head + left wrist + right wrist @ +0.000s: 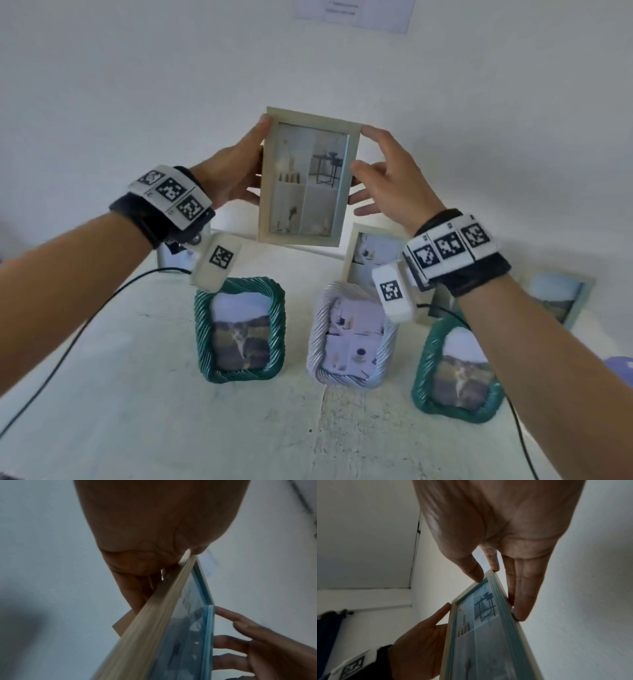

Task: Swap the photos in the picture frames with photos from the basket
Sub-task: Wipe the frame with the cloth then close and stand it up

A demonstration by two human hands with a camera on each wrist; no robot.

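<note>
A light wooden picture frame [306, 178] with a four-panel interior photo is held upright in the air above the table, glass towards me. My left hand [239, 164] grips its left edge, fingers behind the back. My right hand [376, 164] pinches the right edge, thumb on the front and fingers behind. The right wrist view shows that thumb and those fingers [518, 609] either side of the frame [488, 635]. The left wrist view shows the frame [154, 628] edge-on against my left hand [145, 561], with a brown backing corner showing. No basket is in view.
On the white table [137, 394] stand a green twisted frame [239, 325], a silver twisted frame [352, 335] and another green one [457, 366]. Wooden frames [366, 253] [555, 298] stand behind. Black cables [85, 325] trail from both wrists. A white wall is close behind.
</note>
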